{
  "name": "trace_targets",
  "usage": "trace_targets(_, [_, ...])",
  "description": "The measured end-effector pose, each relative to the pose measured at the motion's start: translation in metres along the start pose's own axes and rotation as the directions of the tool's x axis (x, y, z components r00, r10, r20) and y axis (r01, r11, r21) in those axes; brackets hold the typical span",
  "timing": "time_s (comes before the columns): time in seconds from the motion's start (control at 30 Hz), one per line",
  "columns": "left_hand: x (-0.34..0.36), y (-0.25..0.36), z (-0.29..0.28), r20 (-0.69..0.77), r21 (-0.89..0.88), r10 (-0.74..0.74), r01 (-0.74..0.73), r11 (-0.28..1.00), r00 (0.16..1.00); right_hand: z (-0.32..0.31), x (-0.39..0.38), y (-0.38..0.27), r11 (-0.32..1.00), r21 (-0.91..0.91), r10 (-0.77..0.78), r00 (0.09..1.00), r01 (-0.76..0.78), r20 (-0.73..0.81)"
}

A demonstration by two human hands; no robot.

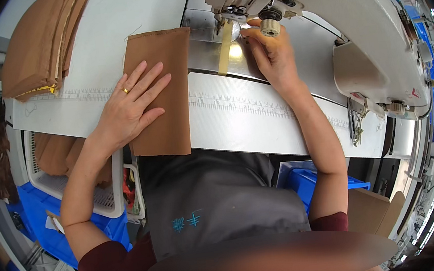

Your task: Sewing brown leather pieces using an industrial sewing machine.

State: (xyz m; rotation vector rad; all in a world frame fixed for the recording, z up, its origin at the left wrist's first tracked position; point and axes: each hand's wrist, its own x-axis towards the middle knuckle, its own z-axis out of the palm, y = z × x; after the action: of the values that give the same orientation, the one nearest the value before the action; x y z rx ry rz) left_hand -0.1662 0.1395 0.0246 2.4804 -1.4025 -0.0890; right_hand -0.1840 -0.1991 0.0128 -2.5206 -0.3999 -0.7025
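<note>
My left hand [135,102] lies open, fingers stretched, on a brown fabric piece [168,130] that has a stitched top edge and hangs slightly over the table's front edge. My right hand [272,54] is at the sewing machine [373,53], right of the needle area, with bent fingers drawn together beside a shiny metal part; its fingertips are partly behind a knurled knob, and what they hold, if anything, I cannot make out. A pale yellow strip [225,46] runs forward from the presser foot [230,16] across the metal plate, between the fabric and my right hand.
A stack of brown pieces [32,60] lies at the back left of the white table [237,125]. Below left, a white basket [107,207] of brown pieces rests on a blue crate [44,219]. A blue bin [302,179] and cardboard [375,208] are below right. Scissor-like tools [355,130] hang right.
</note>
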Motion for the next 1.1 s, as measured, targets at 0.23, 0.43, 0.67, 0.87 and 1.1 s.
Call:
trace_targets(0.23, [-0.011, 0.002, -0.003, 0.096, -0.013, 0.009, -0.008, 1.000, 0.995, -0.067, -0.068, -0.029, 0.964, -0.260, 0.087, 0.991, -0.058, 0.103])
trace_targets(0.43, [-0.013, 0.007, -0.004, 0.080, -0.011, 0.059, -0.058, 0.998, 0.995, -0.158, -0.213, 0.017, 0.477, -0.661, 0.479, 0.802, -0.580, -0.358])
trace_targets(0.67, [-0.011, 0.006, -0.002, 0.032, -0.013, 0.068, -0.067, 0.998, 0.997, -0.103, -0.144, -0.030, 0.783, -0.219, 0.574, 0.812, -0.582, -0.106])
trace_targets(0.87, [-0.007, 0.004, -0.004, -0.079, 0.002, 0.140, -0.140, 0.990, 0.987, -0.006, -0.011, -0.065, 0.956, -0.156, 0.272, 0.951, -0.249, 0.149])
trace_targets(1.1, [-0.003, 0.002, -0.017, -0.100, 0.131, 0.220, -0.206, 0.970, 0.970, 0.003, -0.003, -0.050, 0.966, -0.208, 0.201, 0.953, -0.155, 0.225])
